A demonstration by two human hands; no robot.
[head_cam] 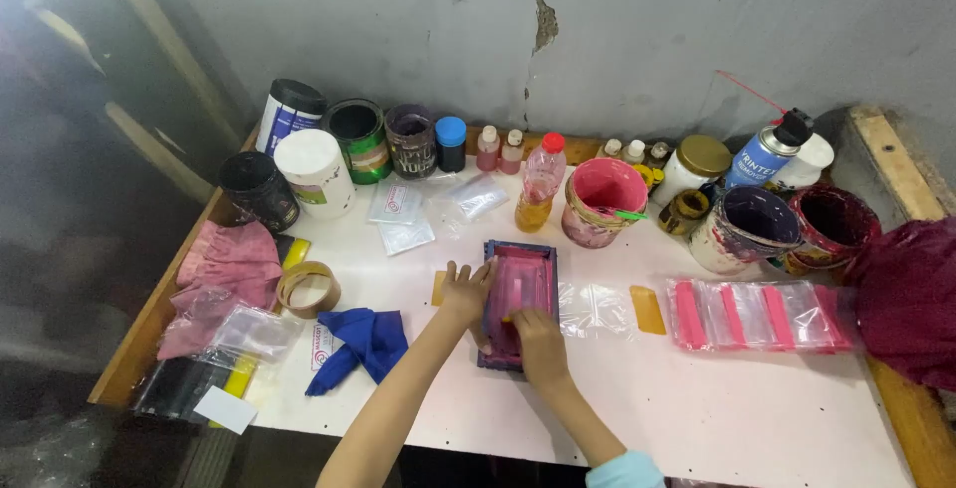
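Observation:
A small rectangular printing frame point(520, 284) with a pink-stained mesh and dark blue edges lies in the middle of the white table point(697, 398). My left hand point(464, 291) presses on its left edge, fingers spread. My right hand point(538, 341) rests on the near part of the mesh, closed around a small tool that I cannot make out. A clear plastic bag point(594, 307) pokes out from under the frame on its right side.
Paint tubs, jars and bottles line the wall, with a pink-filled tub point(601, 201) just behind the frame. A row of pink-printed bags point(762, 315) lies to the right, beside a dark red cloth point(908, 294). A blue rag point(363, 343), a tape roll point(309, 289) and a pink cloth point(227, 267) lie on the left.

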